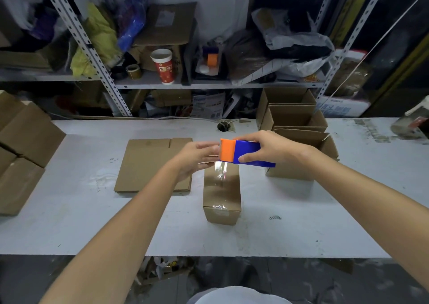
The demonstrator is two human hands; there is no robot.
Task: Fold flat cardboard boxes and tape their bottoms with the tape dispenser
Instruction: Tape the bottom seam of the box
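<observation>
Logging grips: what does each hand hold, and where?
Right hand grips the tape dispenser by its blue body. Left hand is at its orange end; whether it holds anything cannot be told.

Matt brown cardboard box point(221, 194), glossy clear tape point(220, 176), smooth plastic dispenser point(241, 151).

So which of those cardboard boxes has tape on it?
The narrow closed box under the tape dispenser: shiny clear tape runs along its top; others show none.

I saw a red paper cup point(162, 65) upright on the metal shelf point(148, 79), a blue bag point(131, 23) and yellow bag point(99, 36) heaped left of it.
</observation>
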